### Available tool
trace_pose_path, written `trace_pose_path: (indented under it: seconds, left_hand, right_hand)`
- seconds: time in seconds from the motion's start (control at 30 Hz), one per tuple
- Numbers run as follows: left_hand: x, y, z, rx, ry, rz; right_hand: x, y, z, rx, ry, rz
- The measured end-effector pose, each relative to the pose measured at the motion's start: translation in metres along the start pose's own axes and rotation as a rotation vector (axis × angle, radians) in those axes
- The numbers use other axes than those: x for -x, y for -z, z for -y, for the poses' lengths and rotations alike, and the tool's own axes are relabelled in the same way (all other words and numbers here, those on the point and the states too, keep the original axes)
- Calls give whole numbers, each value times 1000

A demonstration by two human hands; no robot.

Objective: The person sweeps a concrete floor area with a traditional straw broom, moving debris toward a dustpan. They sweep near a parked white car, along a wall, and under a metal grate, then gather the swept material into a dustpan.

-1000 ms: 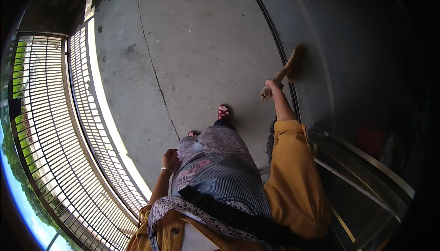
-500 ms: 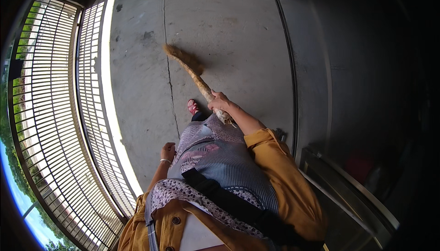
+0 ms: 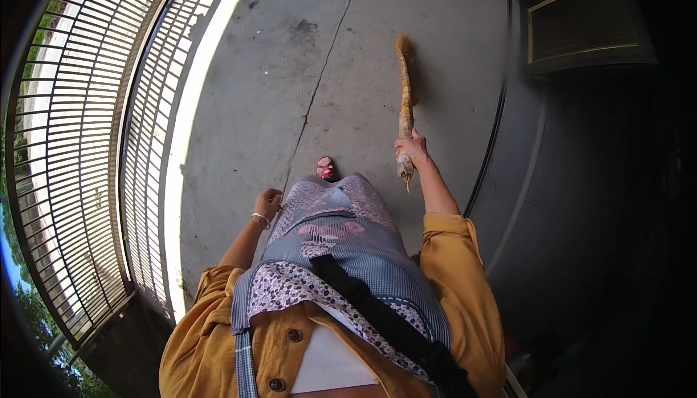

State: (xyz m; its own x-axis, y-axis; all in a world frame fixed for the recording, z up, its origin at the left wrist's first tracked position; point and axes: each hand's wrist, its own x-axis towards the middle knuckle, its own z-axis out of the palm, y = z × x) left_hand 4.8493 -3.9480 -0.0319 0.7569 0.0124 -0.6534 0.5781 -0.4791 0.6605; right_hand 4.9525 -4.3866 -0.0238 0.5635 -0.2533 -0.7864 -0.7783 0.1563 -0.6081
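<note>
Gripping grass broom point(image 3: 404, 100) handle, right hand point(image 3: 411, 148) fingers wrapped tight; bristles far on concrete floor point(image 3: 254, 107). Left hand point(image 3: 268, 202) fingers curled, holding nothing.

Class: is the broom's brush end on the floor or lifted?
Cannot tell. The broom slants forward from the right hand; contact with the floor isn't clear.

Broom point(image 3: 404, 100): lying out ahead of the right hand point(image 3: 411, 148) on the floor point(image 3: 254, 107).
Railing point(image 3: 80, 144): running along the left.
Left hand point(image 3: 268, 202): hanging beside the skirt (touching it).
Doorway track point(image 3: 501, 107): running on the right.
</note>
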Motion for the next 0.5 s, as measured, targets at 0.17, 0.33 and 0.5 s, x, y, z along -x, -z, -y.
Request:
trace_pose_path:
  seconds: [0.17, 0.33, 0.5]
  left_hand:
    - [30, 29, 38, 85, 132, -134]
    - [70, 40, 70, -17, 274, -216]
    - [56, 44, 73, 16, 294, -151]
  right_hand:
    - [-51, -79, -29, 223, 8, -61]
    - [67, -196, -21, 662, 63, 272]
    - [12, -225, -63, 532, 36, 748]
